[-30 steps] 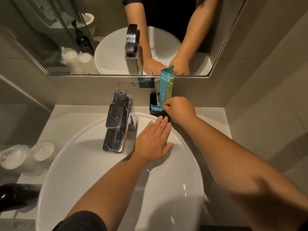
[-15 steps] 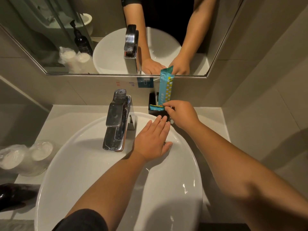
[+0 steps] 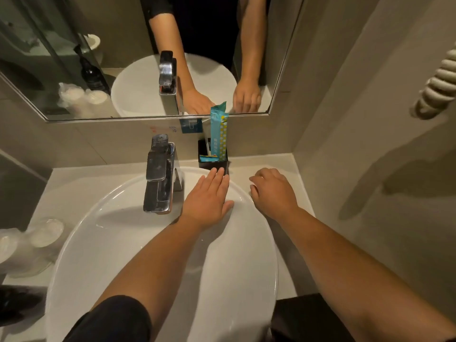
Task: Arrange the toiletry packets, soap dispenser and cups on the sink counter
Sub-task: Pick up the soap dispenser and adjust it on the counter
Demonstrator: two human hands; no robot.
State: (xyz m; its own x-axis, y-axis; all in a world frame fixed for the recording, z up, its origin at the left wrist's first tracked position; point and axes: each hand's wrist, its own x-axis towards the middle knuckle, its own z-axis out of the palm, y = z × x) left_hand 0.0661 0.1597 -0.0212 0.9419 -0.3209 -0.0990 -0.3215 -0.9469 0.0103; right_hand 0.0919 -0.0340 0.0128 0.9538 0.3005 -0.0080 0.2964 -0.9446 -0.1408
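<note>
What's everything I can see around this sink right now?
Basin: one, white, centre of counter.
Tap: one, chrome, behind basin.
Holder: one, black, against back wall.
Packets: two, teal; tall one upright in holder, small one lying across it.
Wrapped cups: two visible, clear plastic, counter's left edge.
Mirror: one, above the counter.
Hands: left flat on the basin rim; right empty, curled on the counter.
</note>
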